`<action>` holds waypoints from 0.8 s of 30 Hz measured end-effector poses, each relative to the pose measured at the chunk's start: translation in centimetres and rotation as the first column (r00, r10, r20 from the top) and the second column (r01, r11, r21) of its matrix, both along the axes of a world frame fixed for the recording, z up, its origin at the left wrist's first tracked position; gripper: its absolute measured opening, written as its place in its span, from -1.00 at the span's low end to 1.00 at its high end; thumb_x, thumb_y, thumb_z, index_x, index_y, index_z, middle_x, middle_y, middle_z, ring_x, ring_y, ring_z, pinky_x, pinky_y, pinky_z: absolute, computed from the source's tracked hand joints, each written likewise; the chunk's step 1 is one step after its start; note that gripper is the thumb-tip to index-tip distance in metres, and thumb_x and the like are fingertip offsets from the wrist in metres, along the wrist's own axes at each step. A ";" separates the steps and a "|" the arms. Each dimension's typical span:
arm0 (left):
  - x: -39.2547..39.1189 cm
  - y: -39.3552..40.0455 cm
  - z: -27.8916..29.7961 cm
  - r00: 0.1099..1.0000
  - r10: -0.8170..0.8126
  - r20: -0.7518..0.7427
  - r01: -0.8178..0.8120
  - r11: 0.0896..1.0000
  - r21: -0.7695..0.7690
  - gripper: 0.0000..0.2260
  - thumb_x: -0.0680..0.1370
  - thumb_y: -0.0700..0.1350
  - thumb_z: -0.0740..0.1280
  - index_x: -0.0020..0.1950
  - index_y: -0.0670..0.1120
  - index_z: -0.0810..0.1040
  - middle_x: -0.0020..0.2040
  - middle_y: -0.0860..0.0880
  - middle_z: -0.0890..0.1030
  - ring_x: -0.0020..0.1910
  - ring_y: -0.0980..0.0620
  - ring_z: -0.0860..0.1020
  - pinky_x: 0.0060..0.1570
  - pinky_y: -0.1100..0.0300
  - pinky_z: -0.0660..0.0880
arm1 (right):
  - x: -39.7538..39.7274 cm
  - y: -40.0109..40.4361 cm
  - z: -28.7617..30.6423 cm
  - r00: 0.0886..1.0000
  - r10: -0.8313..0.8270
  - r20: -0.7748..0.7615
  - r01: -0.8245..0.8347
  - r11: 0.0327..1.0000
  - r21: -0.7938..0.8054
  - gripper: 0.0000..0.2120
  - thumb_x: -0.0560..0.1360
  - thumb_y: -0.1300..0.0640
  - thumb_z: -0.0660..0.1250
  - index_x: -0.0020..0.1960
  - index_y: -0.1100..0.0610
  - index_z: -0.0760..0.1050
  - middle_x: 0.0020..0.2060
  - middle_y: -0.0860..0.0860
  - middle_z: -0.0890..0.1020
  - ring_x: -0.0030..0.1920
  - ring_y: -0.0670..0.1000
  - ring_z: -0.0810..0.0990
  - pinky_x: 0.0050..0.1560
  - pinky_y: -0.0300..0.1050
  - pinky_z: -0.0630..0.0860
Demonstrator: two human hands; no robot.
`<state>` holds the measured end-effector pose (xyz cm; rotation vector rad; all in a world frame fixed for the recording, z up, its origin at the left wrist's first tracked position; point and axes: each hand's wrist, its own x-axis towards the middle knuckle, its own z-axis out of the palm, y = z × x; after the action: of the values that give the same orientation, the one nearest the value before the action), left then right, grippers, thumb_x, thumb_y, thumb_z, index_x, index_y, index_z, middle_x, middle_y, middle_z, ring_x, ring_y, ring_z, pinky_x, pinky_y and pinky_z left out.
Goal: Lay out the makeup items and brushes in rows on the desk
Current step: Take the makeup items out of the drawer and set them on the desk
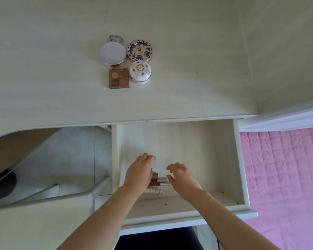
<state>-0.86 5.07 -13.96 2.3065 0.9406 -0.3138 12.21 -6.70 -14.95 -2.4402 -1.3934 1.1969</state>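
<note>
I am looking down on the pale wood-grain desk [43,98], which fills the far half of the view, with a pink quilted bed [282,177] to the right. Nearer me the drawer [240,159] stands pulled out, its floor mostly bare.

Four items already sit in a tight block on the desk, well apart from the drawer: a plain white round case [113,51] with a metal ring at its far edge, a blue-and-pink patterned compact [140,50] just to its right, a square brown eyeshadow palette [119,78] in front of the white case, and a small white flowered compact [140,71] beside the palette.

Both my hands are down inside the drawer near its front left part. The left hand [139,173] hangs over a small cluster of tubes [158,181], reddish and pale pink, lying roughly crosswise; its fingers curl down, but I cannot tell whether they grip anything, as the hand hides its own fingertips and part of the cluster. The right hand [182,178] hovers just right of the tubes with fingers spread and loosely bent, holding nothing.

I judge the step in hand to be gathering these tubes. To do it well I would close the two hands in from either side, collect the tubes parallel so none rolls away, then lift them clear of the drawer front and start a new row nearer than the palette, aligned with the block.
</note>
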 end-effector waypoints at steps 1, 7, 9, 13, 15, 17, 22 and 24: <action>0.0 -0.2 -0.6 1.000 -0.003 -0.028 0.002 1.000 -0.028 -0.65 0.56 -0.24 0.23 0.34 -0.05 0.38 0.21 0.01 0.47 0.17 0.02 0.45 0.01 0.17 0.51 | -0.1 0.0 -0.6 1.000 0.010 -0.018 -0.011 0.999 -0.044 -0.70 0.58 0.08 0.23 0.30 0.09 0.41 0.17 0.00 0.52 0.19 -0.03 0.44 0.17 -0.21 0.41; -0.4 -1.2 -3.7 0.984 -0.087 -0.155 0.073 0.993 -0.091 -0.67 0.56 -0.17 0.24 0.33 -0.06 0.38 0.26 -0.01 0.45 0.21 -0.02 0.42 0.09 0.13 0.47 | -0.9 0.7 -3.2 0.997 0.072 -0.041 -0.077 0.989 -0.127 -0.67 0.57 0.09 0.24 0.30 0.13 0.37 0.19 0.06 0.49 0.18 0.05 0.43 0.17 -0.13 0.42; -0.4 -1.4 -4.4 0.978 -0.118 -0.170 0.103 0.990 -0.091 -0.68 0.55 -0.18 0.26 0.30 -0.06 0.39 0.25 -0.01 0.44 0.20 -0.02 0.42 0.10 0.13 0.46 | -1.3 0.9 -3.7 0.996 0.081 -0.035 -0.084 0.988 -0.127 -0.68 0.56 0.08 0.26 0.27 0.15 0.36 0.18 0.07 0.49 0.18 0.08 0.43 0.16 -0.09 0.45; -0.6 -1.4 -5.5 0.952 -0.193 -0.239 0.181 0.981 -0.069 -0.75 0.54 -0.12 0.28 0.21 -0.06 0.42 0.20 -0.01 0.44 0.18 -0.03 0.42 0.10 0.11 0.40 | -2.3 0.7 -4.5 0.983 0.160 0.088 -0.147 0.979 -0.138 -0.71 0.55 0.12 0.26 0.23 0.18 0.35 0.15 0.08 0.52 0.17 0.11 0.45 0.11 -0.03 0.45; -0.6 -1.5 -5.9 0.930 -0.249 -0.271 0.247 0.968 -0.040 -0.78 0.56 -0.08 0.24 0.19 -0.07 0.44 0.17 -0.02 0.44 0.19 -0.05 0.42 0.09 0.09 0.41 | -2.6 0.6 -4.8 0.966 0.212 0.147 -0.189 0.970 -0.156 -0.73 0.53 0.20 0.26 0.21 0.19 0.36 0.14 0.09 0.53 0.15 0.13 0.46 0.09 -0.03 0.44; -0.6 -1.4 -6.0 0.925 -0.260 -0.277 0.265 0.964 -0.017 -0.80 0.57 -0.13 0.21 0.18 -0.08 0.45 0.17 -0.03 0.44 0.19 -0.05 0.42 0.08 0.08 0.42 | -2.5 0.5 -5.0 0.949 0.257 0.182 -0.229 0.960 -0.164 -0.69 0.48 0.24 0.31 0.20 0.19 0.37 0.11 0.08 0.54 0.12 0.13 0.48 0.05 -0.04 0.44; -1.2 0.3 -5.9 0.953 -0.145 -0.265 0.159 0.987 0.035 -0.76 0.54 -0.26 0.23 0.18 -0.07 0.40 0.16 -0.01 0.42 0.16 -0.04 0.40 -0.04 0.09 0.47 | -1.4 0.4 -5.2 0.906 0.339 0.252 -0.312 0.939 -0.141 -0.63 0.43 0.21 0.39 0.20 0.16 0.39 0.09 0.07 0.54 0.07 0.11 0.50 0.01 -0.07 0.46; -1.1 0.6 -5.8 0.962 -0.116 -0.249 0.131 0.990 0.044 -0.75 0.53 -0.25 0.25 0.19 -0.08 0.41 0.16 -0.01 0.41 0.15 -0.03 0.39 -0.05 0.13 0.45 | -1.4 0.4 -5.1 0.892 0.374 0.255 -0.351 0.927 -0.131 -0.63 0.42 0.26 0.38 0.20 0.16 0.40 0.10 0.08 0.52 0.06 0.11 0.50 0.00 -0.07 0.47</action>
<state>-1.95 5.65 -19.73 2.4258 0.9355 -0.6452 10.85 -6.28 -20.04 -2.5568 -1.9911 1.0135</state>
